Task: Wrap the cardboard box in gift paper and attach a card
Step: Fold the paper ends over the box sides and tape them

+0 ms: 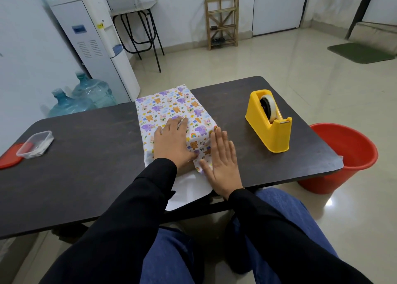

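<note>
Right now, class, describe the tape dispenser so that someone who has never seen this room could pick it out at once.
Find the dark table. On its right part, right of the patterned gift paper, stands the tape dispenser. It is the only bright yellow thing there, with a roll of clear tape set in its top.

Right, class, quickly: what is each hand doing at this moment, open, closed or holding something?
Left hand: open, pressing flat on top of the gift paper.
Right hand: open, fingers straight, pressing the paper's right side.
</note>
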